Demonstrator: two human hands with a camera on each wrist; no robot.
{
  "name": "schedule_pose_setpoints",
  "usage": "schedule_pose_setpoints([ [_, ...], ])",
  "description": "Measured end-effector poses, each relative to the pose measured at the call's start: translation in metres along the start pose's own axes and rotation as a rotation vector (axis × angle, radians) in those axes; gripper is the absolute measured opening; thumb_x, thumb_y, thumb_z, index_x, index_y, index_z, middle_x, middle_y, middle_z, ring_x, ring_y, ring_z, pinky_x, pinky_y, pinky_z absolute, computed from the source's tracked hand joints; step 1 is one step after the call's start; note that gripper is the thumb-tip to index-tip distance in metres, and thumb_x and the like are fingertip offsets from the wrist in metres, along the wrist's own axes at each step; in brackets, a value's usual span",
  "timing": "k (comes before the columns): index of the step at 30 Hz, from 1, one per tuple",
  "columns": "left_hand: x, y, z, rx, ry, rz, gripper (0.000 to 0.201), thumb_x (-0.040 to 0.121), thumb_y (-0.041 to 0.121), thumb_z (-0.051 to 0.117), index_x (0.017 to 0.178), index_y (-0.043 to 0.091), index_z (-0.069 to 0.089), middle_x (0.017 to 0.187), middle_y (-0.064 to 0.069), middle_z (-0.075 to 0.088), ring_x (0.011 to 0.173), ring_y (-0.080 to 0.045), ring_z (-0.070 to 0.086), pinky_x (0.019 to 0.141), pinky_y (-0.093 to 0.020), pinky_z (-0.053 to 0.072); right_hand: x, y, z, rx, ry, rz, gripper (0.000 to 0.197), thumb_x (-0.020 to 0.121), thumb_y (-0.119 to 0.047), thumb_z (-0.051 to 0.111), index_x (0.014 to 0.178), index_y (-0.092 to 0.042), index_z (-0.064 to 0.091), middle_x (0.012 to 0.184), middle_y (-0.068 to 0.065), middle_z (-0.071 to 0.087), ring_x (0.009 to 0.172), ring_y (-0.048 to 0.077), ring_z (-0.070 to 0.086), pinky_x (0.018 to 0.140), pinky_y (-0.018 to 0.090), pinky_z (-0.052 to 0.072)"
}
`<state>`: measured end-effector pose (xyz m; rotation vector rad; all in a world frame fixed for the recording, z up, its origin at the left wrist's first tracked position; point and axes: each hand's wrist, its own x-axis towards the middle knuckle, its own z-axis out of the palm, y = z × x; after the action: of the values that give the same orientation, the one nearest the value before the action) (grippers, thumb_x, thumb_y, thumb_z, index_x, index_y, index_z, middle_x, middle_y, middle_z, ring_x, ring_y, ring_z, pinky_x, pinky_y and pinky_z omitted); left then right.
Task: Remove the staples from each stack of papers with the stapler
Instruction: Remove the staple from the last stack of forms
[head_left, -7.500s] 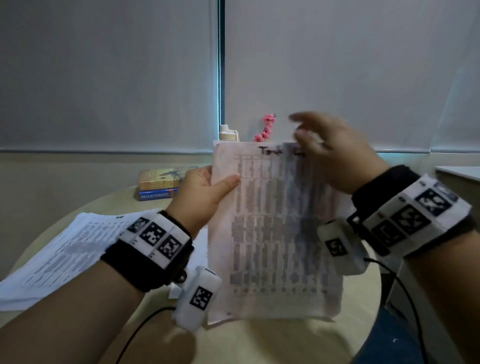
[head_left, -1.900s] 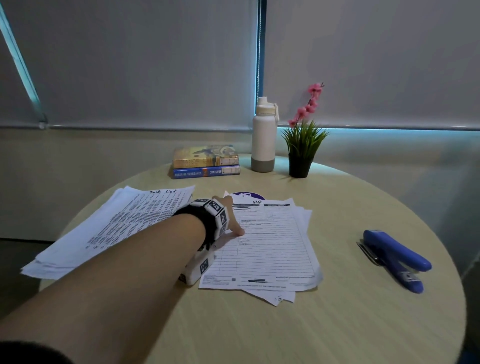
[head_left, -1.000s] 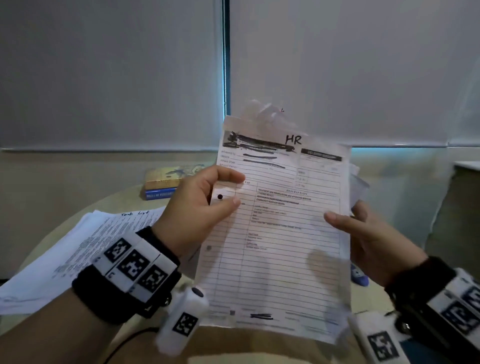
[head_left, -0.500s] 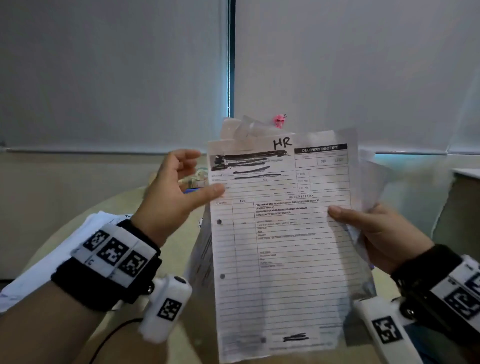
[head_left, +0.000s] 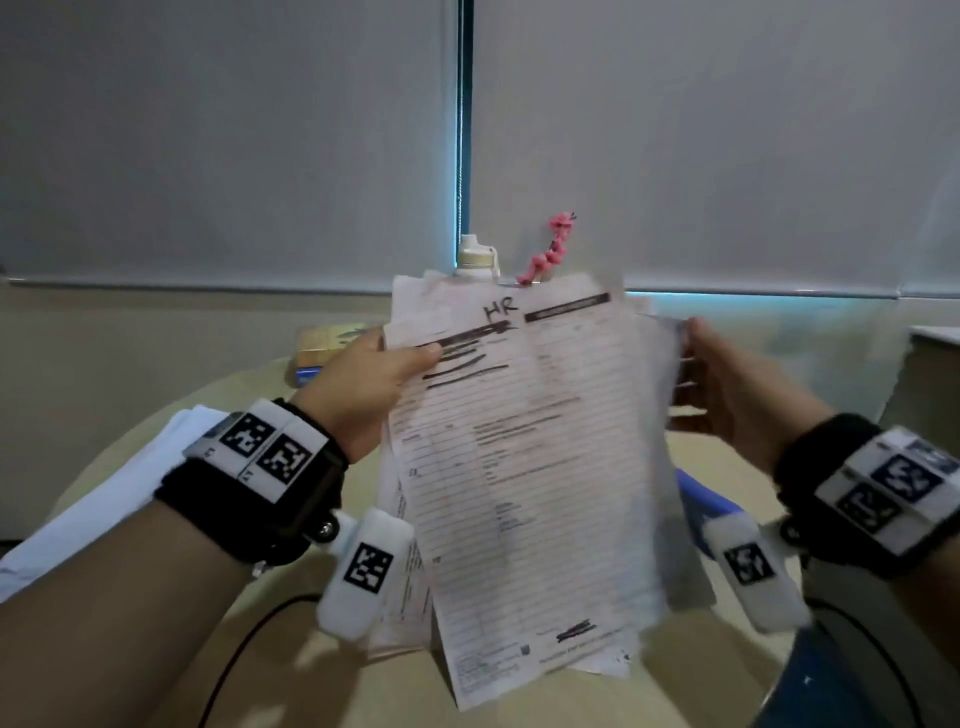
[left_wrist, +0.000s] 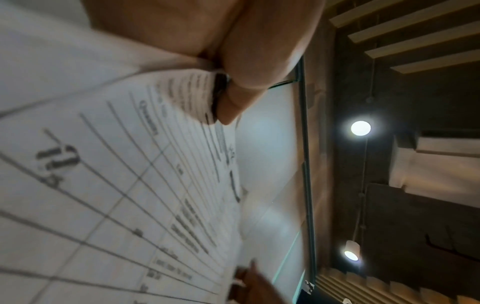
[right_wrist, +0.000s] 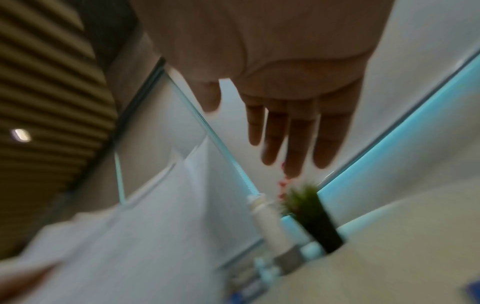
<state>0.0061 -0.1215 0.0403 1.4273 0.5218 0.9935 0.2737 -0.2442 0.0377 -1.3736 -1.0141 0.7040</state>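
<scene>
i see my left hand pinching the paper stack at its top left corner, upright above the counter. my right hand, fingers now straight, has let go of the right edge it gripped before.

papers: the stack of papers stands upright at frame centre, above the table
left hand: at its upper-left edge
right hand: at its right edge
bottle: behind its top
second stack: lower left, on the table
</scene>
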Motion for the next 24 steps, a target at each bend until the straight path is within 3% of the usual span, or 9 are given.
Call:
schedule_pose_setpoints([
  [3,0.002,-0.006,-0.012,-0.001,0.06,-0.013,0.029,0.093,-0.006,0.041,0.115,-0.003,0.06,0.1,-0.014,0.07,0.082,-0.025,0.069,0.07,-0.031,0.06,0.027,0.013,-0.026,-0.694,0.105,0.135,0.026,0.092,-0.044,0.051,0.1,-0.02,0.058,0.1,0.01,0.064,0.088,0.024,0.06,0.072,0.03,0.043],
  [5,0.002,-0.01,-0.018,-0.012,0.077,-0.034,0.03,0.093,-0.005,0.041,0.118,-0.005,0.059,0.1,-0.014,0.071,0.08,-0.024,0.071,0.068,-0.031,0.06,0.035,0.031,-0.033,-1.208,0.002,0.259,0.042,0.091,-0.042,0.053,0.122,-0.013,0.053,0.122,0.012,0.058,0.108,0.026,0.054,0.082,0.028,0.039],
  [7,0.002,-0.015,-0.022,-0.028,0.089,-0.057,0.029,0.095,-0.001,0.041,0.118,-0.004,0.059,0.094,-0.009,0.074,0.078,-0.021,0.072,0.064,-0.029,0.059,0.035,0.048,-0.03,-1.411,-0.128,0.387,0.057,0.09,-0.046,0.053,0.133,-0.009,0.044,0.134,0.012,0.05,0.12,0.028,0.049,0.093,0.029,0.039],
  [11,-0.001,-0.02,-0.025,-0.047,0.092,-0.067,0.031,0.098,0.006,0.04,0.122,-0.004,0.058,0.101,-0.01,0.072,0.079,-0.019,0.072,0.063,-0.027,0.059,0.039,0.078,-0.027,-1.577,-0.246,0.444,0.043,0.074,-0.044,0.064,0.107,-0.016,0.057,0.096,0.003,0.062,0.099,0.029,0.061,0.09,0.039,0.05],
  [14,-0.003,-0.02,-0.023,-0.063,0.095,-0.063,0.034,0.098,0.007,0.04,0.125,-0.007,0.054,0.115,-0.019,0.065,0.079,-0.02,0.072,0.062,-0.026,0.058,0.033,0.079,-0.023,-1.51,-0.236,0.385,0.007,0.08,-0.033,0.06,0.085,-0.028,0.058,0.091,0.006,0.06,0.092,0.031,0.062,0.077,0.034,0.052],
  [16,-0.004,-0.017,-0.022,-0.066,0.097,-0.051,0.034,0.098,0.006,0.04,0.126,-0.008,0.053,0.118,-0.023,0.063,0.082,-0.021,0.072,0.064,-0.027,0.058,0.029,0.064,-0.021,-1.287,-0.056,0.23,0.01,0.084,-0.029,0.051,0.076,-0.025,0.056,0.082,0.011,0.062,0.074,0.03,0.062,0.067,0.032,0.049],
  [17,-0.005,-0.015,-0.021,-0.07,0.091,-0.044,0.034,0.098,0.006,0.04,0.126,-0.008,0.053,0.117,-0.022,0.064,0.082,-0.021,0.072,0.064,-0.027,0.058,0.028,0.055,-0.021,-1.163,0.057,0.16,0.005,0.084,-0.023,0.051,0.086,-0.022,0.056,0.081,0.012,0.062,0.067,0.028,0.059,0.063,0.031,0.047],
  [20,-0.007,-0.01,-0.014,-0.094,0.075,-0.038,0.032,0.098,0.005,0.041,0.124,-0.008,0.055,0.11,-0.019,0.067,0.079,-0.021,0.072,0.062,-0.028,0.058,0.012,0.023,-0.013,-0.821,0.301,-0.066,0.056,0.084,-0.014,0.058,0.133,-0.027,0.035,0.107,0.01,0.059,0.074,0.026,0.056,0.067,0.032,0.05],
  [24,-0.01,-0.005,0.003,-0.101,0.071,-0.037,0.03,0.096,0.006,0.046,0.121,-0.008,0.056,0.103,-0.018,0.07,0.078,-0.024,0.072,0.061,-0.031,0.057,-0.036,-0.018,0.026,-0.521,0.207,-0.447,0.062,0.088,-0.016,0.057,0.133,-0.045,0.026,0.1,-0.007,0.057,0.075,0.017,0.06,0.067,0.034,0.052],
])
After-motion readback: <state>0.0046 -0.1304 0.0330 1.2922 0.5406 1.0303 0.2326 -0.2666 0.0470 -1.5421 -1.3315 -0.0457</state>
